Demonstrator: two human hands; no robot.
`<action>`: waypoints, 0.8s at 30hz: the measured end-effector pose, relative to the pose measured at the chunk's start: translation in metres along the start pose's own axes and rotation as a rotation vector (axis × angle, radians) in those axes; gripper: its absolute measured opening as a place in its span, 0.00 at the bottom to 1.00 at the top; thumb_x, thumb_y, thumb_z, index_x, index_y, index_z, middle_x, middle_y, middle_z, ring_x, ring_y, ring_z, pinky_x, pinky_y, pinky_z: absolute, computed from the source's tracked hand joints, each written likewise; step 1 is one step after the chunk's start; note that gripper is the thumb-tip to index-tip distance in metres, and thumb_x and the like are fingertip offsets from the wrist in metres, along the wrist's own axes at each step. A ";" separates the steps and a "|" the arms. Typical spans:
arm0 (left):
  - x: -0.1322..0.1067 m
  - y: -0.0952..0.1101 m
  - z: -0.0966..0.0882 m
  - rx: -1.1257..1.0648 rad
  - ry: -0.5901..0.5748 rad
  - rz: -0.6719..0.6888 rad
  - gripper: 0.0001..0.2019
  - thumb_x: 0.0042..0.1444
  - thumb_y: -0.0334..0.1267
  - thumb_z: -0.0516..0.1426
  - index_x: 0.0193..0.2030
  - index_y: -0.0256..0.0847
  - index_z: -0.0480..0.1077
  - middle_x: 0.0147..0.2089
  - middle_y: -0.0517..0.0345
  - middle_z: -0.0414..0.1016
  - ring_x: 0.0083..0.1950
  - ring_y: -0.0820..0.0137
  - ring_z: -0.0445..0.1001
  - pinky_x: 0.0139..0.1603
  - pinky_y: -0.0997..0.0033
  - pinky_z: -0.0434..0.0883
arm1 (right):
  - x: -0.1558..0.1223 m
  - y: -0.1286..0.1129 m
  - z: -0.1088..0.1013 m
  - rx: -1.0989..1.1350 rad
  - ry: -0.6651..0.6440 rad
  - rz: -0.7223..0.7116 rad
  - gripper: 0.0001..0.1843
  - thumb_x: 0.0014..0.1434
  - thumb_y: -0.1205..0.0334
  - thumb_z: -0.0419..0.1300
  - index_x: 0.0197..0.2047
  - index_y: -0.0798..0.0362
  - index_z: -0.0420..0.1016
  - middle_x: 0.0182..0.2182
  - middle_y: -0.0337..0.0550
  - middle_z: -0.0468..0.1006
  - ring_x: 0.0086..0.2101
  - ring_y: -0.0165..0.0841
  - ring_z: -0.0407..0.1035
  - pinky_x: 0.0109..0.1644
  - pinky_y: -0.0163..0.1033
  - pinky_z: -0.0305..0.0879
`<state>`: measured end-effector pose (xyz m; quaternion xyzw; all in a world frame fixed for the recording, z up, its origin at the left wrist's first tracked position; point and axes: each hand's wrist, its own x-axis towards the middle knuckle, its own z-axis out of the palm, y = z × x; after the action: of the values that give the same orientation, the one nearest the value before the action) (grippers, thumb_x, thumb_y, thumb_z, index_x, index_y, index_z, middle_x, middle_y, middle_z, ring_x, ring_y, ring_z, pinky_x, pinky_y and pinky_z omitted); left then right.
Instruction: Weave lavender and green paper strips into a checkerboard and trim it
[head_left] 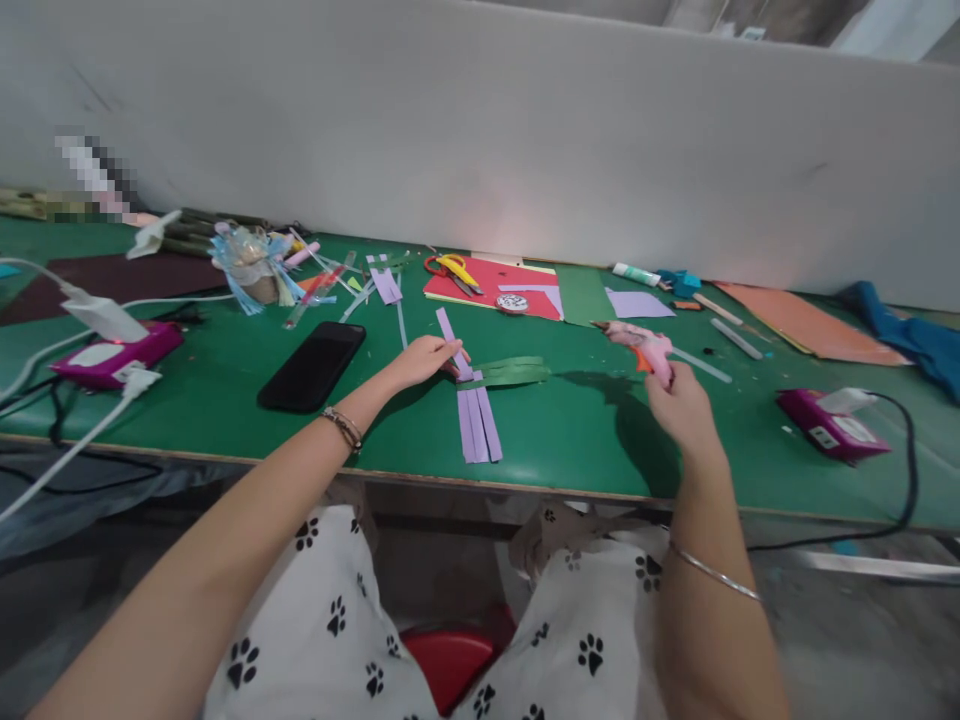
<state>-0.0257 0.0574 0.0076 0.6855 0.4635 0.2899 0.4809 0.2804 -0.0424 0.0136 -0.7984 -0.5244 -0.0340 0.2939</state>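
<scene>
Lilac paper strips [478,428] lie side by side toward the table's front edge, crossed at their upper end by green paper strips [517,372] that stretch to the right. My left hand [429,360] is closed at this crossing, its fingers against a lilac strip that points up and away. To the right, my right hand [681,408] grips a pink hot glue gun [643,345] with an orange trigger. The gun is raised over the table, its nozzle pointing left, clear of the strips. My left fingertips are partly hidden behind the paper.
A black phone [313,367] lies left of my left hand. Scissors [455,270] rest on red paper [491,290] at the back. Purple power blocks [832,425] with cables stand at both sides. A glue stick [636,274] lies by the grey partition [480,130].
</scene>
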 end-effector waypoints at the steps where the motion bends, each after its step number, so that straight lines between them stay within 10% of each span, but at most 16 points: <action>1: 0.002 0.000 0.000 -0.019 0.002 -0.017 0.17 0.59 0.35 0.47 0.24 0.37 0.72 0.22 0.58 0.74 0.26 0.72 0.75 0.37 0.73 0.69 | -0.004 -0.010 -0.001 0.036 -0.022 0.025 0.13 0.49 0.56 0.47 0.35 0.53 0.66 0.23 0.43 0.69 0.25 0.35 0.62 0.29 0.39 0.58; 9: 0.015 -0.003 0.002 -0.113 -0.012 -0.101 0.17 0.59 0.35 0.48 0.22 0.38 0.70 0.20 0.57 0.73 0.22 0.72 0.74 0.34 0.72 0.69 | -0.030 -0.064 0.018 -0.002 -0.050 -0.248 0.19 0.49 0.45 0.55 0.35 0.52 0.66 0.28 0.45 0.73 0.28 0.37 0.65 0.27 0.36 0.54; 24: 0.018 -0.004 0.002 -0.120 0.006 -0.125 0.17 0.58 0.34 0.49 0.21 0.38 0.70 0.18 0.58 0.72 0.22 0.71 0.73 0.33 0.72 0.68 | -0.038 -0.075 0.038 -0.177 -0.162 -0.421 0.18 0.57 0.52 0.52 0.47 0.53 0.66 0.43 0.51 0.74 0.37 0.40 0.70 0.28 0.38 0.58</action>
<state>-0.0183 0.0735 0.0024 0.6244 0.4886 0.2884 0.5369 0.1890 -0.0332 0.0008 -0.6943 -0.6961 -0.0761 0.1664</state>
